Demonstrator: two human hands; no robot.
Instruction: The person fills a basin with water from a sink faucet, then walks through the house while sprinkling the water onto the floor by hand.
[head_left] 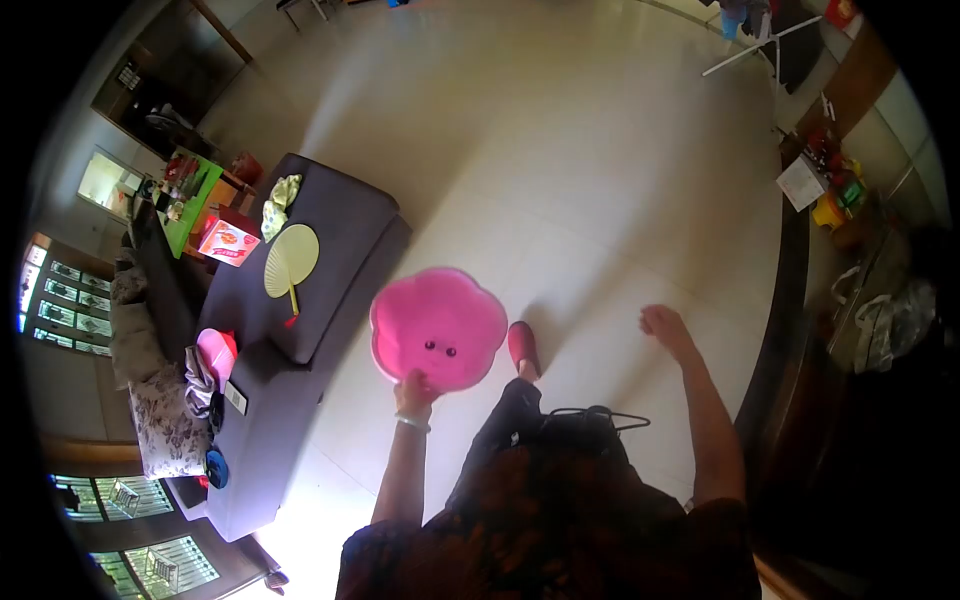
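Observation:
My left hand (415,388) grips the near edge of a pink flower-shaped basin (435,310), its thumb over the rim. The basin has a scalloped, paler rim and two small dark spots near its lower middle. It hangs above the floor, beside the grey sofa. A light bracelet (413,422) circles my left wrist. Off to the right, my right hand (664,326) hangs over the floor with its fingers curled in and nothing showing in them. Between the hands, one foot in a red slipper (522,345) steps forward.
On the grey sofa (345,215) lie a yellow-green hand fan (292,262), a patterned cloth (281,205) and a pink cap (215,352). Behind it stands a green-topped table (190,215). A cluttered dark cabinet (800,300) runs along the right; a white rack (768,42) stands farther off.

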